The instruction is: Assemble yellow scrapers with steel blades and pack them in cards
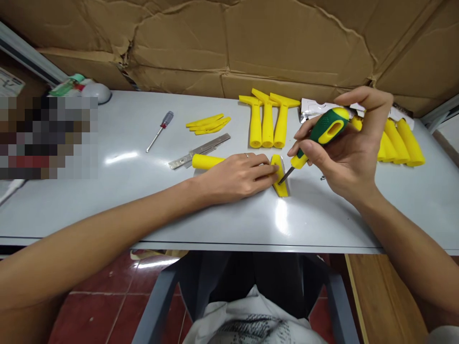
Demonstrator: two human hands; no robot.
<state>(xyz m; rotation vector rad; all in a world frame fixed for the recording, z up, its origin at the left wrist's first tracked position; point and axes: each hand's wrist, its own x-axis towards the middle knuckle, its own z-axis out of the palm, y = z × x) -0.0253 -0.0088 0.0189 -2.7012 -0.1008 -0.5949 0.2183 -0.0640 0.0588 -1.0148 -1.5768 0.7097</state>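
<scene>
Head cam: yellow T-shaped tool (281,190) lying between the front and back edges of the bench (107,205), screwdriver (320,134) tip at its crosspiece.
Left hand (238,179) is curled palm-down over the tool, fingertips bent onto the crosspiece; right hand (344,148) has thumb and fingers pinched around the screwdriver, index arched above its butt end. Looks like light, stiff plastic, maybe a bit slick on that glossy top and prone to twisting under the driver. Best hold is probably the chunky round handle plus a finger bracing the crosspiece, clear of the tip.
</scene>
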